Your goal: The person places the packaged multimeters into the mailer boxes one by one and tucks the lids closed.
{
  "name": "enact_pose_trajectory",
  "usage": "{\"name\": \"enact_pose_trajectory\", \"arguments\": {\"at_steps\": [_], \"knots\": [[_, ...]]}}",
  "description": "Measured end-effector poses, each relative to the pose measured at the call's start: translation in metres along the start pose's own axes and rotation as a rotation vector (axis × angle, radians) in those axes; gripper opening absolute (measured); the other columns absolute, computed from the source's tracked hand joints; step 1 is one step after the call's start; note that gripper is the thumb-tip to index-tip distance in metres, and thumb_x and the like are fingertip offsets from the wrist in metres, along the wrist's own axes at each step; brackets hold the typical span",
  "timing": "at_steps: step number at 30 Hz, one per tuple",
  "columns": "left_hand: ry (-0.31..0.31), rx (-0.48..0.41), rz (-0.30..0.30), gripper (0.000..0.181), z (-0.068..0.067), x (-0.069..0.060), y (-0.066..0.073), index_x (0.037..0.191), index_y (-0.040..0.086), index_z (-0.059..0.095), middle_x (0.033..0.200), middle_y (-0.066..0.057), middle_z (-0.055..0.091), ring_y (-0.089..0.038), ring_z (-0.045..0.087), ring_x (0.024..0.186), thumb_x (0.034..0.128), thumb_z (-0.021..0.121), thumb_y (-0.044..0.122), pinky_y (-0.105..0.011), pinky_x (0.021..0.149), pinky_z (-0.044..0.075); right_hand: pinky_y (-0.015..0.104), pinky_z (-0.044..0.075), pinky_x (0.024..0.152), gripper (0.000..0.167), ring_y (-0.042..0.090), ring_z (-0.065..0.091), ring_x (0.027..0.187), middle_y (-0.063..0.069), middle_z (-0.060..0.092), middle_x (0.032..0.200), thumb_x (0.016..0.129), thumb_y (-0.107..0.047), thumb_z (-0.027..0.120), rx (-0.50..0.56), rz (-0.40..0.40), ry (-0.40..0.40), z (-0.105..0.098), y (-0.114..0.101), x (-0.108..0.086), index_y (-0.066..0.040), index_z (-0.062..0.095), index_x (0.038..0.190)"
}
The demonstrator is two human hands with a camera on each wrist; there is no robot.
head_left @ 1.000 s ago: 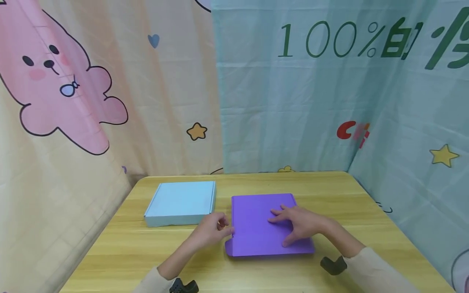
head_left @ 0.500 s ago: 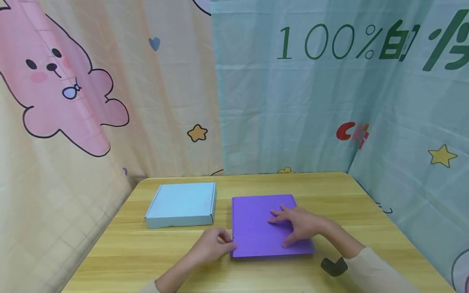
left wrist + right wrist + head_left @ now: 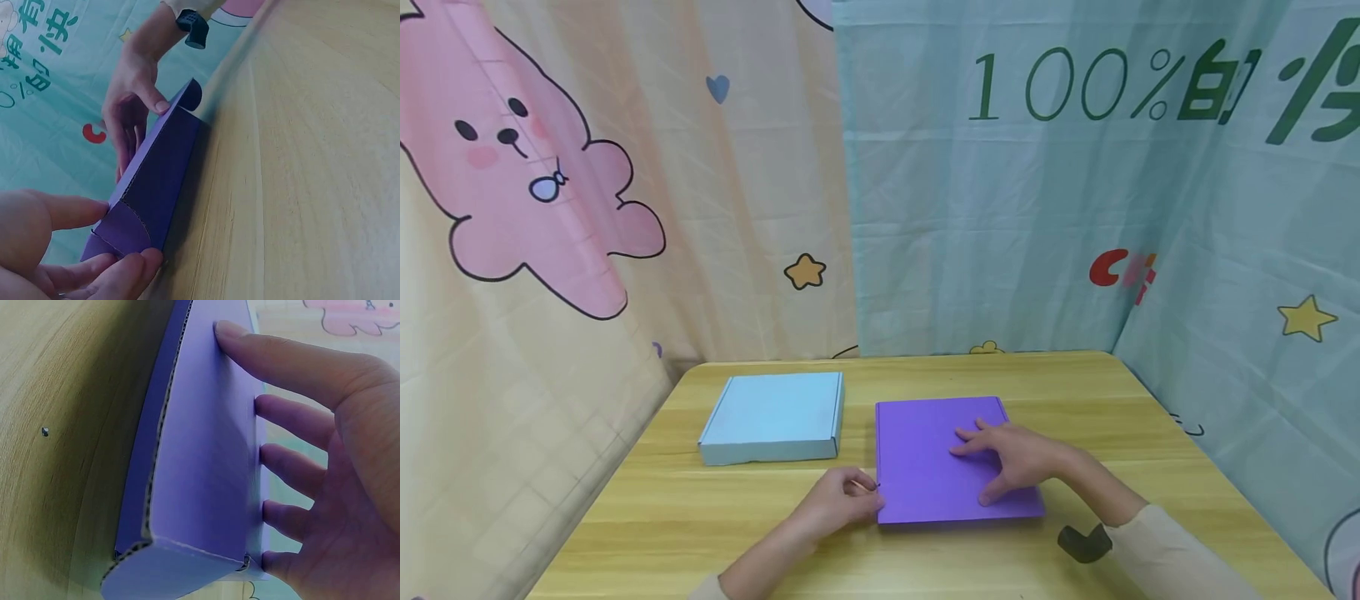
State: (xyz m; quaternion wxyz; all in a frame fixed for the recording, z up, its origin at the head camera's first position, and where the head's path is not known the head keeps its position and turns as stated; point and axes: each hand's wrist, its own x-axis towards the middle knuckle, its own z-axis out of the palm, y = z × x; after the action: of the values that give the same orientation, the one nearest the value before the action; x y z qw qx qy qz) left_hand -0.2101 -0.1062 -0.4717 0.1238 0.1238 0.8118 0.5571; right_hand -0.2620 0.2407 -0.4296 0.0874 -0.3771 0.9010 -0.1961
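Observation:
A purple cardboard mailer box [image 3: 917, 467] lies flat on the table, lid lowered over it. At its near left corner my left hand [image 3: 835, 504] pinches the box edge. The left wrist view shows the thumb on the lid's edge and fingertips against a rounded side tab [image 3: 128, 228], bent along the box's side. My right hand [image 3: 1026, 458] rests on the lid with fingers spread, thumb near the front edge. In the right wrist view, the right side tab [image 3: 169, 569] juts out from the lid's front flap. The inside of the box is hidden.
A closed light blue box [image 3: 775, 414] lies to the left, farther back on the wooden table [image 3: 647, 517]. Printed curtains [image 3: 985, 250] hang behind and at both sides. A dark wrist device [image 3: 1084, 546] sits by the right sleeve.
My left hand has moved toward me along the box's left side to the near corner. The left tab, sticking out earlier, is now bent in. The right hand stays put.

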Motion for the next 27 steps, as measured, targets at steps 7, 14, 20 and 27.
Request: {"name": "enact_pose_trajectory", "arguments": {"at_steps": [7,14,20,27], "knots": [[-0.032,-0.149,-0.043,0.032,-0.0002,-0.0018,-0.0013,0.109,-0.005,0.063,0.087,-0.01,0.07,-0.027,0.073,0.081,0.0865,0.082,0.008,-0.038,0.079,0.059,0.079,0.018,0.11,0.076,0.059,0.023,0.144,0.018,0.043,0.158,0.079,-0.045,0.088,-0.004,-0.018,-0.002,-0.0005,-0.0022,0.0002,-0.016,0.063,0.145],[-0.058,-0.251,-0.113,0.029,-0.0022,0.0005,-0.0016,0.108,-0.009,0.062,0.096,-0.014,0.071,-0.031,0.074,0.087,0.0885,0.08,0.003,-0.04,0.086,0.06,0.078,0.017,0.111,0.076,0.058,0.022,0.145,0.018,0.042,0.159,0.079,-0.045,0.087,-0.005,-0.016,-0.01,-0.0026,-0.0029,0.0002,-0.016,0.062,0.145],[-0.101,-0.317,-0.137,0.02,-0.0031,0.0008,-0.0027,0.103,-0.011,0.066,0.099,-0.016,0.07,-0.033,0.074,0.09,0.0911,0.076,0.002,-0.039,0.089,0.059,0.077,0.017,0.112,0.076,0.058,0.021,0.145,0.018,0.042,0.159,0.08,-0.045,0.086,-0.007,-0.015,-0.027,-0.0033,-0.0018,0.0011,-0.017,0.062,0.146],[-0.102,-0.305,-0.117,0.02,-0.0028,0.0027,-0.0063,0.102,-0.01,0.068,0.095,-0.015,0.072,-0.032,0.075,0.088,0.0881,0.079,0.001,-0.039,0.086,0.06,0.076,0.017,0.113,0.077,0.056,0.021,0.146,0.017,0.042,0.159,0.079,-0.044,0.087,-0.002,0.0,-0.03,-0.0024,-0.0014,0.0008,-0.017,0.062,0.146]]}}
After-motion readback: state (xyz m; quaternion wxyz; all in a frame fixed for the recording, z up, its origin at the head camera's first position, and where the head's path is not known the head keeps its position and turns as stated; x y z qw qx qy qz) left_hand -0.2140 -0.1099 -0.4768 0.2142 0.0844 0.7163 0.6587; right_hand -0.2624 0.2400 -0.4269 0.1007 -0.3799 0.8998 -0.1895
